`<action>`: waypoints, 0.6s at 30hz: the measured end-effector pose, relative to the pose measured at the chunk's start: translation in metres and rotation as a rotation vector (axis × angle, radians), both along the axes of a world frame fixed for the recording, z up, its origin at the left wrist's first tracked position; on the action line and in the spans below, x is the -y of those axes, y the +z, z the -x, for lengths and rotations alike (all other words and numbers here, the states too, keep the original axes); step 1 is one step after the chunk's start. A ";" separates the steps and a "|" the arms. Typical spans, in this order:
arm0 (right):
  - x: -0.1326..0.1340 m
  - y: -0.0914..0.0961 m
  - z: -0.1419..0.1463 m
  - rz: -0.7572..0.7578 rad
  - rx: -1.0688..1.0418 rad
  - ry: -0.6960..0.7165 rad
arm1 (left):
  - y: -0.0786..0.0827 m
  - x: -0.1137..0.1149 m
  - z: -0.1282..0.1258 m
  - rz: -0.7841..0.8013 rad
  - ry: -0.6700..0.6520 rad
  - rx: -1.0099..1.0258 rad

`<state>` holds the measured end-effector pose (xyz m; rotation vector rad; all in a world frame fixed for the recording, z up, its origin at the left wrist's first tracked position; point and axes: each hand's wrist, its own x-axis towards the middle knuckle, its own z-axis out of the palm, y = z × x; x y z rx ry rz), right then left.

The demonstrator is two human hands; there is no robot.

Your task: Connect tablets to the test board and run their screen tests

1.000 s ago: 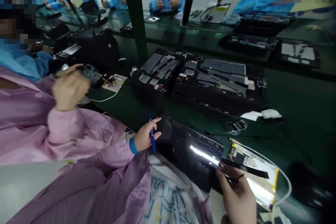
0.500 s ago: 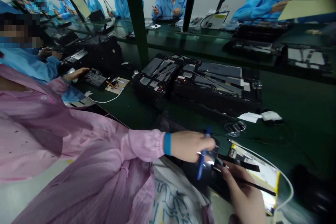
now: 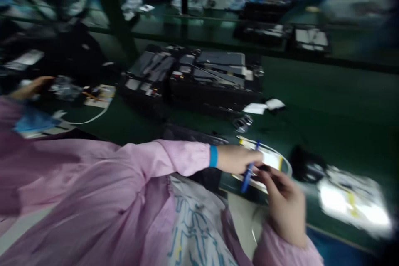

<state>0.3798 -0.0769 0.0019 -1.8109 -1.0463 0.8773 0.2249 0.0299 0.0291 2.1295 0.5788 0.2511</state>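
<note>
My left hand (image 3: 238,159) reaches across my body in a pink sleeve and grips a blue pen (image 3: 249,169) that points down. My right hand (image 3: 285,205) is closed just below it, fingertips pinched at a dark strip over a shiny sheet with yellow edges (image 3: 271,158) on the green bench. The two hands almost touch above that sheet. The frame is smeared by motion, so what the right fingers pinch is unclear.
Black trays of flat dark parts (image 3: 199,77) sit in the middle of the green bench (image 3: 327,104). White scraps (image 3: 264,107) lie to their right, a bright reflective sheet (image 3: 355,205) at the right. Another person's hand (image 3: 34,86) works at far left; people in blue sit behind.
The view has swung to the right. My left hand with the pen stays over the sheet, close to my right hand. The bright reflective sheet has come into view at right.
</note>
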 end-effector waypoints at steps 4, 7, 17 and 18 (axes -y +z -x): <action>-0.013 -0.012 -0.013 -0.165 0.139 0.040 | 0.004 -0.012 -0.002 0.089 0.074 0.142; -0.019 -0.022 -0.016 -0.305 0.414 0.135 | 0.006 -0.023 -0.006 0.112 0.123 0.217; -0.019 -0.034 0.000 -0.200 0.814 0.409 | -0.007 -0.055 -0.015 -0.156 0.120 -0.301; -0.019 -0.033 0.000 -0.195 0.819 0.408 | -0.008 -0.055 -0.015 -0.171 0.114 -0.325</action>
